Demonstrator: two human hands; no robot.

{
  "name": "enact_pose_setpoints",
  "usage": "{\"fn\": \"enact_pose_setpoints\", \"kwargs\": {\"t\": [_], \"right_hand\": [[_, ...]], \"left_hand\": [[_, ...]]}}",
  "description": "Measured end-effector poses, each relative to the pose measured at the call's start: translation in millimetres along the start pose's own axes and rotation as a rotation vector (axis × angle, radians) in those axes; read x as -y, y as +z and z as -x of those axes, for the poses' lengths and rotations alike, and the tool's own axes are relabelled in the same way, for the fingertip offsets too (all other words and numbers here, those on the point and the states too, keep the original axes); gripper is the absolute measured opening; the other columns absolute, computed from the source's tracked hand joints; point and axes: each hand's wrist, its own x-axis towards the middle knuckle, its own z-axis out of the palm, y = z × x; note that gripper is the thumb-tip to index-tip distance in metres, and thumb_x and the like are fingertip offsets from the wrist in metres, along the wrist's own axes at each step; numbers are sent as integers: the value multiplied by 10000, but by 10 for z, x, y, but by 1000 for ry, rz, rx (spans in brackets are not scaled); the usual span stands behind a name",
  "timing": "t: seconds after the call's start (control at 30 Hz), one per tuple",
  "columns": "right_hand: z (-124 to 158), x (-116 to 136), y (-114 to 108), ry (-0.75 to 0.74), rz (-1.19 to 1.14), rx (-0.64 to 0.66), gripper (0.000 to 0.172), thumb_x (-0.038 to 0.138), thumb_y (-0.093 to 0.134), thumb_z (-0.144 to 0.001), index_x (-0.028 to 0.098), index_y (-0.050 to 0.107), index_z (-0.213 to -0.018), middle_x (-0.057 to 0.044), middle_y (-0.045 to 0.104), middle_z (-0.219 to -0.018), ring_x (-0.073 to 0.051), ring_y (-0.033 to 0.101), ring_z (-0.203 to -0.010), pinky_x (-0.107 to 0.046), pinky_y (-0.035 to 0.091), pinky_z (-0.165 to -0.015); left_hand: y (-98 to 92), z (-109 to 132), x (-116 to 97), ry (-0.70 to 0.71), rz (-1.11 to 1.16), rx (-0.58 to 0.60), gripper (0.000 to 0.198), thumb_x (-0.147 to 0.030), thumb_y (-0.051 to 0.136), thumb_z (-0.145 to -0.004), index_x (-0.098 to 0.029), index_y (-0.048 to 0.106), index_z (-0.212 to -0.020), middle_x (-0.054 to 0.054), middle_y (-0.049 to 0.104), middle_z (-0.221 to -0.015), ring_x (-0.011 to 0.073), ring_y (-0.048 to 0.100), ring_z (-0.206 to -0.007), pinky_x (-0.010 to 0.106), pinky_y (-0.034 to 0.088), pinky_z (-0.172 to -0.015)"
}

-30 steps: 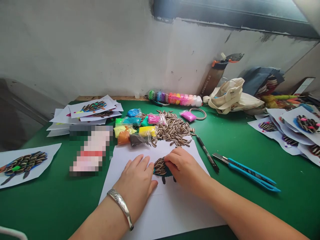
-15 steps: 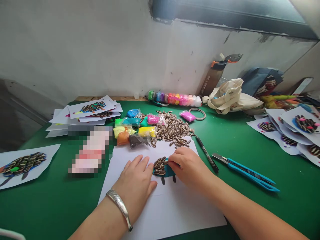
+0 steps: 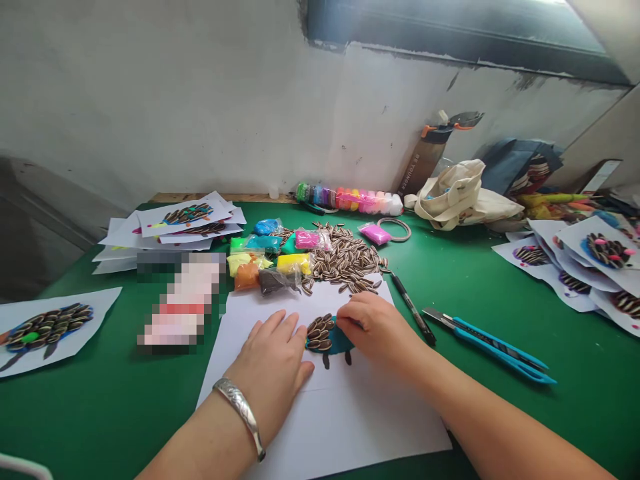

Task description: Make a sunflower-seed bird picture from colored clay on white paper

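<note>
My left hand (image 3: 275,363), a silver bangle on its wrist, lies flat with fingers outstretched on a white sheet of paper (image 3: 320,427). Its fingertips reach the left end of a blue clay shape (image 3: 342,343) on that sheet. Striped sunflower seeds (image 3: 319,333) overlap on the left part of the shape, and two dark feet show below it. Over the shape's upper right, my right hand (image 3: 375,327) has thumb and fingers pinched together. Whatever is between those fingertips is hidden. A heap of loose sunflower seeds (image 3: 347,260) lies just beyond the paper.
Bagged coloured clay (image 3: 295,263) sits left of the heap. A black pen (image 3: 413,308) and blue utility knife (image 3: 493,347) lie right of the paper. Finished seed pictures (image 3: 185,213) are stacked left, others right. A bottle (image 3: 425,160) and cloth bag (image 3: 455,197) stand behind.
My right fingertips have shifted very slightly, still pinched over the clay shape, and a little more blue shows beneath them. My left hand stays in place.
</note>
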Motion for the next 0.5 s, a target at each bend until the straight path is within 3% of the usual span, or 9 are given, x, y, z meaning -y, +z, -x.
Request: {"fn": "enact_pose_setpoints", "kwargs": {"t": [0.2,0.37,0.5], "right_hand": [[-93,-228,-10,62,20,-185,235,105,516,-866,209,721,-913,-43,670,-845,-169,577,-815,-276,433,-726],[-177,-301,87,-29,131,-120,284,73,500,-865,222,721,-961,-46,681,-960,-182,545,-894,-292,404,-796],[-201,-242,65,-36,274,-43,251,73,511,-864,217,707,-927,-42,670,-905,-184,496,-865,-292,359,-778]], "left_hand": [[96,11,52,16,27,-95,392,-253,523,-851,-156,576,-1227,142,527,-1355,335,393,-1306,533,355,-1054],[115,10,70,30,53,-120,374,-253,527,-839,-159,590,-1195,144,544,-1324,326,424,-1274,517,367,-1043],[52,13,50,28,38,-75,378,-249,521,-848,-142,588,-1204,154,532,-1337,333,416,-1285,520,365,-1050]]}}
